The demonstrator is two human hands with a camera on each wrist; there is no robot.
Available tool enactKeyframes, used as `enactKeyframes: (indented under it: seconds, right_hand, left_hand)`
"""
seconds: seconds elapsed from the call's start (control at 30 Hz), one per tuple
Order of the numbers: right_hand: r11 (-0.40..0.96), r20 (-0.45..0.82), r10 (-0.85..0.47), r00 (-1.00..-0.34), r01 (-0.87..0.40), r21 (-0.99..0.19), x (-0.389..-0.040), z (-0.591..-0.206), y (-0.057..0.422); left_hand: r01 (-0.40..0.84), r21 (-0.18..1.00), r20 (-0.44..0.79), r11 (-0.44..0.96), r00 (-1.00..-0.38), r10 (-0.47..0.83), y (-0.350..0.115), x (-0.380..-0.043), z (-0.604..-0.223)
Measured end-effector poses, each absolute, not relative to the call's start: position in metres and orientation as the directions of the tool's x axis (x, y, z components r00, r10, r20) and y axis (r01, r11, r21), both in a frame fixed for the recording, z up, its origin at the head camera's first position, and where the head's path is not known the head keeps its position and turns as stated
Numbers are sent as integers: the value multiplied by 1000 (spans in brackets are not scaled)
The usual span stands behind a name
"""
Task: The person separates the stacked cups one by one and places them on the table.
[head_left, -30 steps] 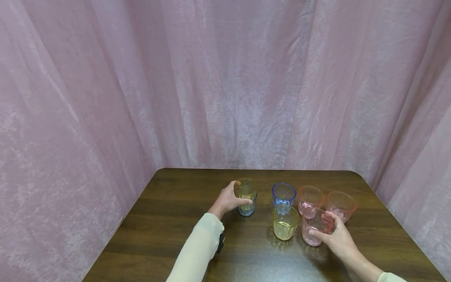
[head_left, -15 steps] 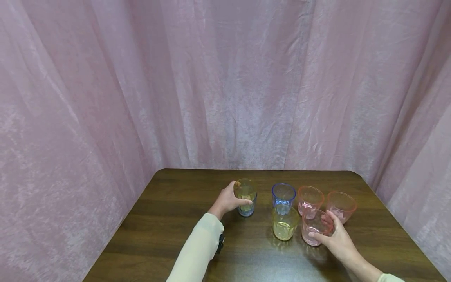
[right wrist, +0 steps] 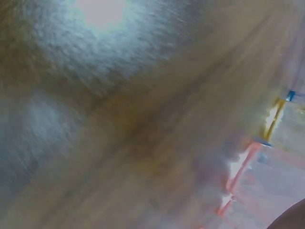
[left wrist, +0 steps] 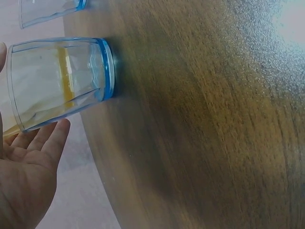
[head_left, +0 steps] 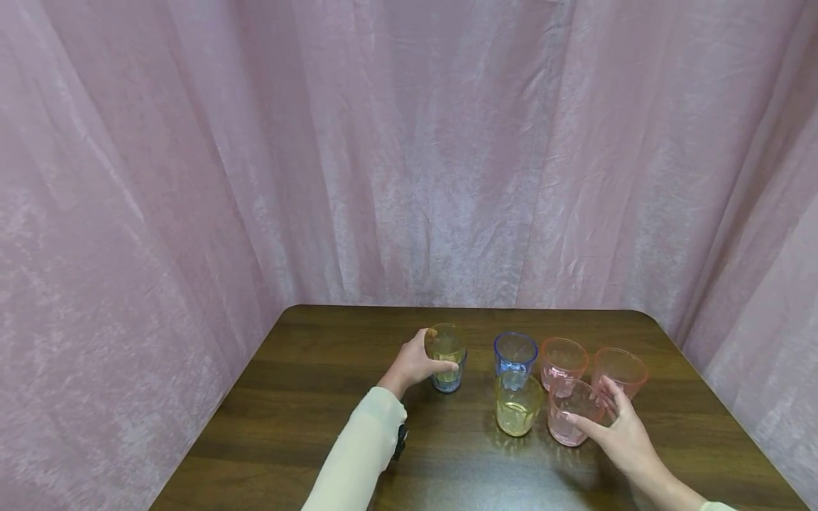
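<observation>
My left hand [head_left: 412,362] grips a clear yellow tumbler [head_left: 445,339] near its rim. That tumbler sits inside a blue tumbler [head_left: 446,385]; in the left wrist view its yellow base shows through the wall of the blue tumbler [left wrist: 52,86]. On the right, my right hand [head_left: 623,433] is beside the front pink tumbler [head_left: 562,426], its thumb and fingers spread apart and loose at the near right side. Any contact is hard to make out. The right wrist view catches only the pink tumbler's base [right wrist: 242,166] and a bit of hand.
Left of the front pink tumbler stands a yellow tumbler [head_left: 514,419]. Behind are a blue tumbler [head_left: 513,362] and two pink tumblers, one in the middle [head_left: 556,369] and one farther right [head_left: 623,365]. Pink curtains [head_left: 409,177] rise behind the wooden table [head_left: 287,426].
My right hand's fingers have loosened from the front pink tumbler, and the hand has shifted slightly right. The left hand and its tumblers have stayed put.
</observation>
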State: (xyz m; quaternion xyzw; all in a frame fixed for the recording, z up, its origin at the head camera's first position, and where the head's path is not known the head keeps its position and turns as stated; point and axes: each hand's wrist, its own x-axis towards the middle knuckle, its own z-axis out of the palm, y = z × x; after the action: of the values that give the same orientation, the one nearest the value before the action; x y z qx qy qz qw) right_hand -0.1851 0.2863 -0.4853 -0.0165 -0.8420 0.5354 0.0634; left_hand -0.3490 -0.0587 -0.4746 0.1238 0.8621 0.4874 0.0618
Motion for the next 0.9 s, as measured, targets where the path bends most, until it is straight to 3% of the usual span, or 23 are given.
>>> enactKeyframes:
  seconds: [0.33,0.67,0.9]
  right_hand:
    - [364,210,75,-975,-170,-916,-197,-446,264]
    - [315,189,-85,-978,-206,-926,-243,-412,195]
    - [372,84,-94,-992,-113,-921,-277,-412,153]
  left_hand:
    - [143,862,7,487,-962,271,-59,-351,-478]
    - [159,839,15,521,-963,270,-59,-353,-480]
    - [217,828,59,517,-951,304,-59,-353,-483]
